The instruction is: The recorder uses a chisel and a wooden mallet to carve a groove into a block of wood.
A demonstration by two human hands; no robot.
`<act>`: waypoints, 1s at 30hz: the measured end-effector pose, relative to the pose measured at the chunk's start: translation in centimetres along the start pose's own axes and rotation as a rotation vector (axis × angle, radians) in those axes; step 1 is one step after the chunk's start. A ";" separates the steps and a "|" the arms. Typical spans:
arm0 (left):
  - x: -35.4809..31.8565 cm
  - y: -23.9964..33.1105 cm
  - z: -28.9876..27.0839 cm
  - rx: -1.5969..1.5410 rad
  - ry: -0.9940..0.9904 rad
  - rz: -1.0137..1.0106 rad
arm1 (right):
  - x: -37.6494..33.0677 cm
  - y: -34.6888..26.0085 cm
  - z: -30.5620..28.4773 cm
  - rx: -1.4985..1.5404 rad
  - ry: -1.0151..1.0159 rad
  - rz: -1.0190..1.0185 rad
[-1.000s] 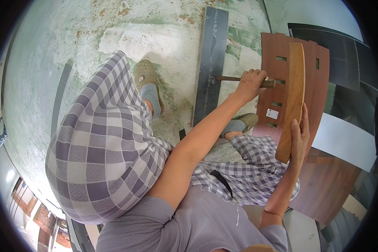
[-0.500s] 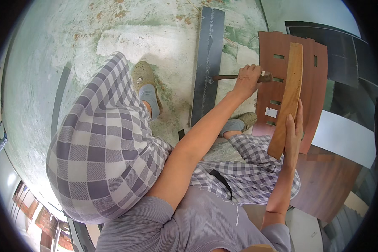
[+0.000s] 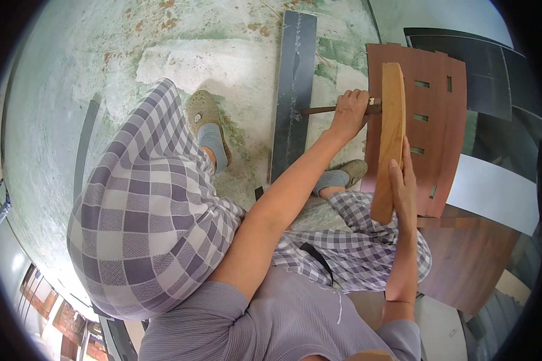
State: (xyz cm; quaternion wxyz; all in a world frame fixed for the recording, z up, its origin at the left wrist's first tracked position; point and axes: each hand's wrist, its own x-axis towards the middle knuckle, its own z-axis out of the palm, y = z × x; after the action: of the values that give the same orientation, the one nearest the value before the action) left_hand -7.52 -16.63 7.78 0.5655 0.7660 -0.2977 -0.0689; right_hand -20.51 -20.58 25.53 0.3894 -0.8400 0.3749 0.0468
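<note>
Chisel [image 3: 320, 111] in the left hand [image 3: 350, 114], its fingers wrapped round the tool near the handle, lies almost crosswise in view, with its thin metal shaft running left to the dark grey board [image 3: 288, 120]. Its tip meets the board at a rough, chipped line that runs along the length of the face; how deep it sits cannot be told. The board lies lengthwise on the green and white floor [image 3: 183, 63], between the person's two feet. The right hand [image 3: 404, 189] grips the lower part of a thick wooden bar [image 3: 392, 126], the thumb on its face and the fingers along its right side. The bar stands nearly upright in view, its upper part right at the butt of the chisel handle, though whether the two touch cannot be told. Behind the bar is a reddish-brown panel [image 3: 442, 120] with small rectangular slots, and beyond it are dark panels [image 3: 491, 87] and a pale grey sheet [image 3: 494, 186]. A brown wooden board [image 3: 473, 262] sits lower on the right. The person wears checked trousers [image 3: 141, 222], a grey shirt [image 3: 271, 319] and olive clogs [image 3: 206, 111]. A narrow grey strip [image 3: 85, 147] lies on the floor at the left, well apart from the hands.
</note>
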 end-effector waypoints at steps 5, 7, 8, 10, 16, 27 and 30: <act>-0.1 -0.3 -0.4 0.024 -0.018 -0.017 | 0.0 -0.9 -0.2 0.094 -0.024 0.054; -0.1 0.3 -0.8 0.018 -0.006 -0.056 | 0.2 -0.9 -0.7 0.201 -0.052 0.151; 0.0 0.7 -1.0 0.009 0.006 -0.094 | 0.3 -0.9 -0.7 0.199 -0.048 0.154; 0.6 1.0 -1.4 0.021 0.066 -0.127 | 0.4 -1.0 -0.7 0.183 -0.018 0.130; 1.9 -0.5 -2.5 0.152 0.337 -0.190 | 0.3 -2.5 -0.1 0.108 -0.039 0.037; 2.5 -0.9 -3.8 0.066 0.487 -0.187 | 0.1 -3.6 -0.4 0.163 0.051 -0.088; 3.0 -0.5 -3.9 0.042 0.573 -0.159 | -0.4 -4.3 -0.2 0.187 0.031 -0.085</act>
State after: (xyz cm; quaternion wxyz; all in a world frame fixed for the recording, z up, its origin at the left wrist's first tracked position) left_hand -3.22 -14.94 9.40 0.6032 0.7868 -0.0666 0.1124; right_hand -17.97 -18.69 28.41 0.4617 -0.8159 0.3476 -0.0181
